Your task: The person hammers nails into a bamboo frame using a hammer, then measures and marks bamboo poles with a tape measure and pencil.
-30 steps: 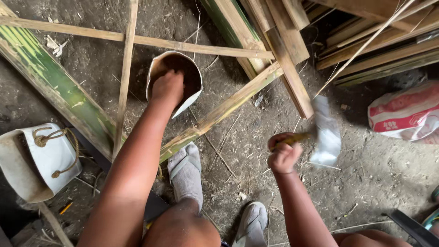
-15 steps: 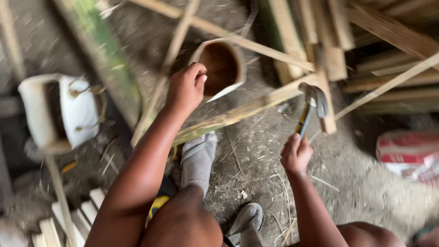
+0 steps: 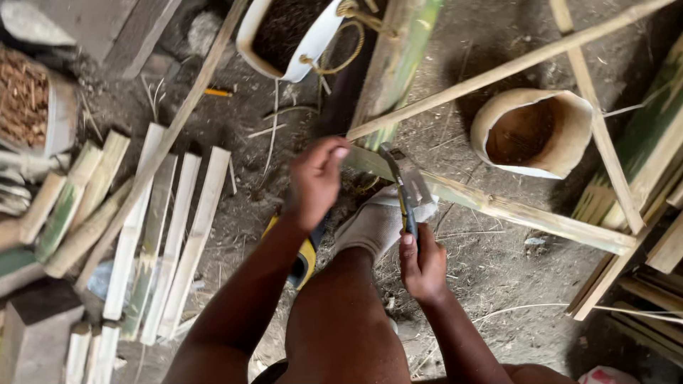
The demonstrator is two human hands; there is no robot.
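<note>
My right hand (image 3: 421,264) grips the yellow-and-black handle of a cleaver-like knife (image 3: 404,186); its blade rests on the end of a split bamboo slat (image 3: 526,213) that runs to the right across the dirt floor. My left hand (image 3: 316,178) hovers just left of the blade with fingers bent, at the slat's near end; whether it touches the slat I cannot tell. My foot in a grey sock (image 3: 377,220) lies under the slat end. A round brown pot with a pale rim (image 3: 532,132) lies on its side beyond the slat.
Cut pale bamboo strips (image 3: 167,242) lie side by side at the left. A white container with a rope handle (image 3: 299,35) stands at the top. Long thin bamboo poles (image 3: 512,67) cross the floor, and more slats (image 3: 640,163) are stacked at the right. A basket of brown chips (image 3: 25,96) sits far left.
The view swung left. My left hand left the pot and came down to the slat end. My right hand brought the knife in from the right onto the slat.
</note>
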